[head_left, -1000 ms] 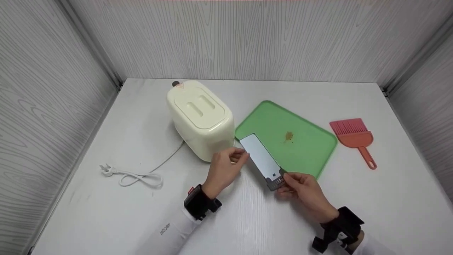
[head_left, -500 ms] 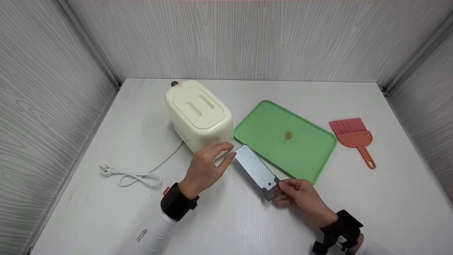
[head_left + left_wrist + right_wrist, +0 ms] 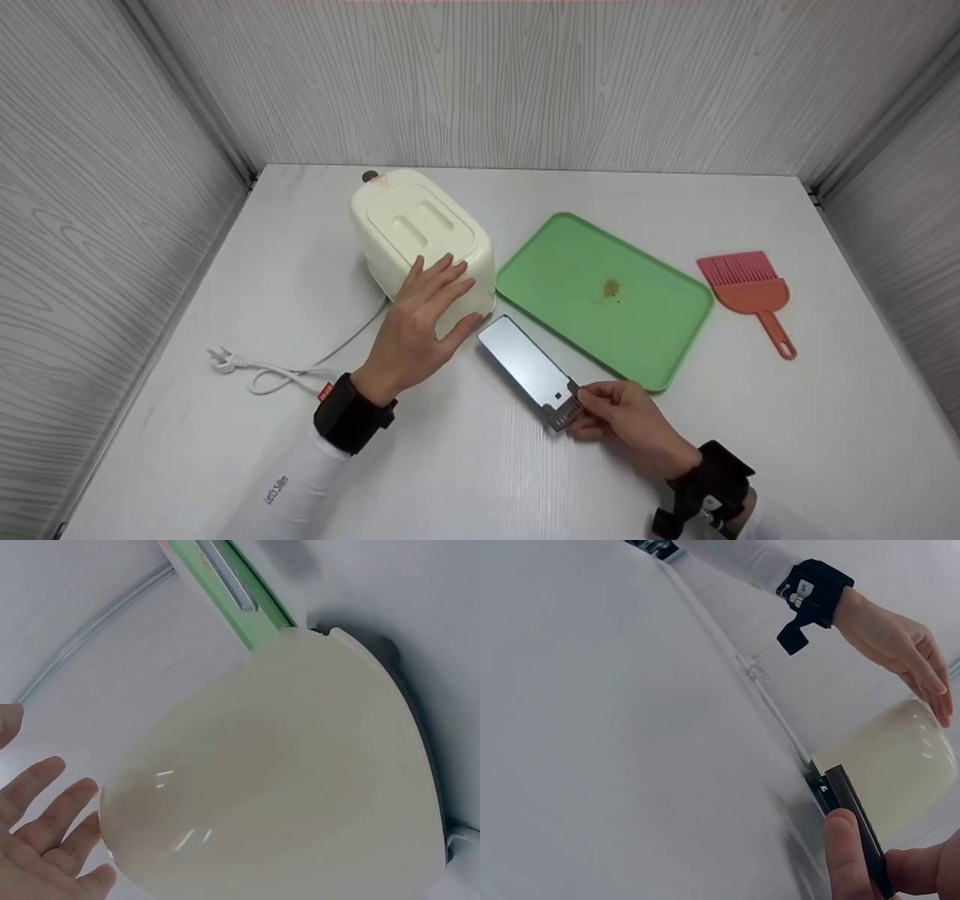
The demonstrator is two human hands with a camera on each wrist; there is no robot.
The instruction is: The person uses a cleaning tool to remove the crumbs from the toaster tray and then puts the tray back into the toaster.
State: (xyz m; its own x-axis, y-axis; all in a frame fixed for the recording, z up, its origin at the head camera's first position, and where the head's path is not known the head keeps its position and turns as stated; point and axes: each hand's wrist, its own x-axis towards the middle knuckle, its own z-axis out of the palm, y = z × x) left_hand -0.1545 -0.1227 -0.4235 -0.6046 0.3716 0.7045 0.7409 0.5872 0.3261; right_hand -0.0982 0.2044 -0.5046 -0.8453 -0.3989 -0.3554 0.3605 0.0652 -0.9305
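Observation:
My right hand (image 3: 626, 420) pinches the dark slotted end of a flat metal crumb tray (image 3: 523, 361) between thumb and fingers. Seen edge-on in the right wrist view, the crumb tray (image 3: 856, 821) points at the toaster's lower end. The cream toaster (image 3: 409, 225) has a lid with two grooves on top. My left hand (image 3: 409, 334) has its fingers spread over the toaster's near top end, overlapping it in the head view. In the left wrist view those fingers (image 3: 56, 817) are at the edge of the toaster (image 3: 277, 780), holding nothing.
A green tray (image 3: 555, 255) with a small heap of brown crumbs (image 3: 611, 288) lies right of the toaster. Farther right is a red brush (image 3: 750, 289). The white cord (image 3: 296, 371) and its plug lie on the table at left.
My left hand has left the crumb tray's far end and moved left and up to the toaster, its fingers spreading. My right hand has drawn the crumb tray down and left, off the green tray.

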